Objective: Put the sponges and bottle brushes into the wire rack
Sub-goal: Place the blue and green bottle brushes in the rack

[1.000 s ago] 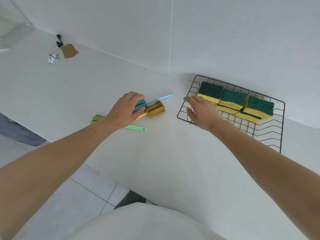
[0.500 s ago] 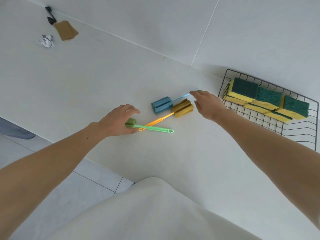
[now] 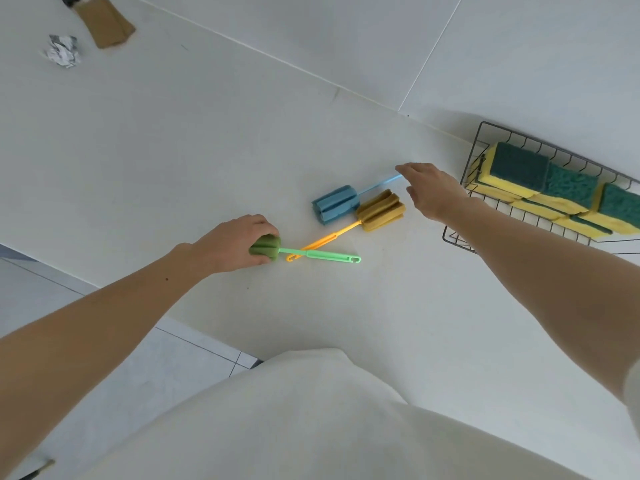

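bottle brushes lie mid-worktop, near its front edge: a blue brush [image 3: 334, 204], a yellow brush [image 3: 380, 210] just beside it, and a green brush [image 3: 311, 253] whose handle crosses the yellow one's. the left hand [image 3: 232, 244] is curled around the green brush's foam head. the right hand [image 3: 431, 189] hangs loosely spread over the blue handle's tip (contact unclear). the wire rack [image 3: 460, 239] sits by the worktop's back edge against the wall, holding green-and-yellow sponges [image 3: 543, 183]. crumpled foil [image 3: 62, 55] and a brown pad [image 3: 105, 21] lie toward the far left corner.
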